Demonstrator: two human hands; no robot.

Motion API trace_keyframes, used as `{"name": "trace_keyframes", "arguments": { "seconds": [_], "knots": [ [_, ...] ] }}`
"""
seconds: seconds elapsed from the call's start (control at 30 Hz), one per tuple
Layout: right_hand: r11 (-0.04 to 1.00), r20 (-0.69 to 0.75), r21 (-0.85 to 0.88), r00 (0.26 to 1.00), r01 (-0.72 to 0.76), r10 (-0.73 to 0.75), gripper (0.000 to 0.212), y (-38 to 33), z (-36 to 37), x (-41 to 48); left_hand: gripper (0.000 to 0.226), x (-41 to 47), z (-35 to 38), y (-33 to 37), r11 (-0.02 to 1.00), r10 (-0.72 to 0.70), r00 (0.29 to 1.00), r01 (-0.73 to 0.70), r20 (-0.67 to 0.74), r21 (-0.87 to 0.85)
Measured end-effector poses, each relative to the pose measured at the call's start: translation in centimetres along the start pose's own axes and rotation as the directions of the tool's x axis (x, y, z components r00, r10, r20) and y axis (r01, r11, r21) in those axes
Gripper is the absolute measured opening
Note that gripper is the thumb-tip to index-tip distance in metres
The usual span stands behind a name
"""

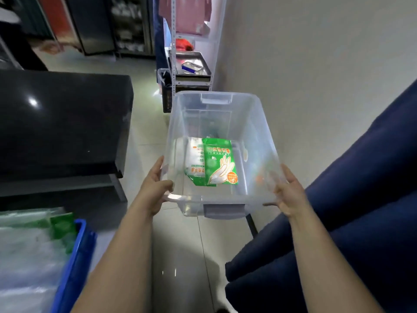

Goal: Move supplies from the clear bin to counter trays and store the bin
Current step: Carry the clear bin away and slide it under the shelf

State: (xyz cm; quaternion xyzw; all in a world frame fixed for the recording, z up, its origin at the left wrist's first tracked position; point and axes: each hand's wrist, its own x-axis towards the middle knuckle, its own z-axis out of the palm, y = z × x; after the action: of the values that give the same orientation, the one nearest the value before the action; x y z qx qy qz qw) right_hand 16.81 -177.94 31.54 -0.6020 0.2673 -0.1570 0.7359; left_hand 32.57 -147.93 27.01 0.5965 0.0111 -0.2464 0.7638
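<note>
1. We hold the clear bin point(222, 123) above the tiled floor point(180, 256), between the black desk point(63, 123) on our left and dark blue fabric point(352, 211) on our right.
2. Left hand point(155, 188): fingers clamped on the bin's near left corner, thumb over the rim.
3. Right hand point(286, 193): fingers spread, pressed flat against the near right wall, gripping the rim.
4. Inside, on the bin's bottom, lie a green glove packet point(220, 161) and a white packet point(195, 159), touching, between both hands.
5. A blue tray point(76, 256) with plastic bags sits lower left.
</note>
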Motion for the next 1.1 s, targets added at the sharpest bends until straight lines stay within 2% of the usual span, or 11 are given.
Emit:
{"name": "trace_keyframes", "arguments": {
  "seconds": [0.1, 0.23, 0.4, 0.5, 0.7, 0.9, 0.97, 1.1],
  "knots": [
    [0.999, 0.084, -0.038, 0.996, -0.001, 0.004, 0.048, -0.5, 0.9, 7.2, 0.096, 5.2, 1.1, 1.2, 1.0, 0.023, 0.998, -0.023, -0.056, -0.009],
    [0.998, 0.154, 0.015, 0.986, -0.061, 0.058, 0.073, -1.1, 2.2, 17.7, 0.096, 13.3, 2.3, 2.6, 0.997, 0.071, 0.988, -0.072, -0.14, -0.007],
    [0.993, 0.226, 0.018, 0.968, -0.117, 0.11, 0.077, -2.5, 5.2, 32.7, 0.092, 23.8, 3.6, 5.8, 0.992, 0.124, 0.967, -0.119, -0.225, 0.034],
    [0.993, 0.31, -0.016, 0.944, -0.115, 0.114, 0.072, -3.8, 8.3, 40.7, 0.091, 29.7, 3.9, 8.2, 0.993, 0.116, 0.932, -0.118, -0.343, 0.016],
    [0.991, 0.365, -0.026, 0.921, -0.134, 0.134, 0.07, -4.9, 17.4, 54.8, 0.092, 42.4, 0.5, 13.2, 0.991, 0.074, 0.892, -0.114, -0.445, -0.063],
    [0.978, 0.384, 0.038, 0.906, -0.207, 0.177, 0.066, -5.7, 29.5, 67.8, 0.09, 56.6, -6.2, 19.9, 0.987, 0.061, 0.9, -0.118, -0.431, -0.106],
    [0.976, 0.365, 0.027, 0.911, -0.218, 0.193, 0.071, -6.1, 33.4, 72.1, 0.091, 61.0, -8.4, 22.6, 0.988, 0.053, 0.903, -0.11, -0.427, -0.11],
    [0.966, 0.347, 0.066, 0.913, -0.25, 0.212, 0.07, -7.2, 40.7, 80.6, 0.091, 69.7, -12.1, 27.5, 0.986, 0.051, 0.882, -0.119, -0.469, -0.117]
  ]
}}
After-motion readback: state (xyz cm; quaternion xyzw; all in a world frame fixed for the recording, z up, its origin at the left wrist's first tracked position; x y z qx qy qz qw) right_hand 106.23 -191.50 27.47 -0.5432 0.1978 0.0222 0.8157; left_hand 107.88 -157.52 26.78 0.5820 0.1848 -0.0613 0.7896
